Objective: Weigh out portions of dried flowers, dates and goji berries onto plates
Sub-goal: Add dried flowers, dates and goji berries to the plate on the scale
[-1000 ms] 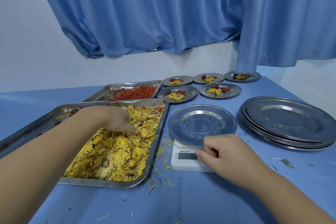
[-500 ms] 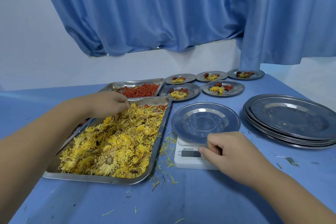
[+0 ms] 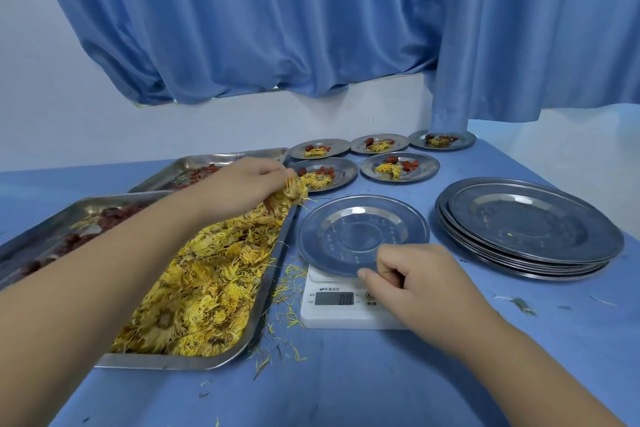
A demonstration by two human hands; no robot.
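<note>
My left hand (image 3: 242,184) grips a bunch of dried yellow flowers (image 3: 289,192) above the far right corner of the flower tray (image 3: 166,359), close to the bare steel plate (image 3: 363,236) on the white scale (image 3: 346,312). The display reads 0.0. My right hand (image 3: 412,281) rests over the scale's front right, fingers curled, thumb at the plate's near rim. A tray of dates (image 3: 52,229) lies left, and a tray of goji berries (image 3: 207,166) lies behind my left hand.
Several filled small plates (image 3: 400,166) stand at the back. A stack of bare steel plates (image 3: 526,229) sits to the right. Loose petals (image 3: 287,308) litter the blue table (image 3: 346,392) between tray and scale. Blue curtains hang behind.
My left hand has lifted a bunch of flowers out of the tray and carried it right toward the plate on the scale. My right hand has stayed at the scale.
</note>
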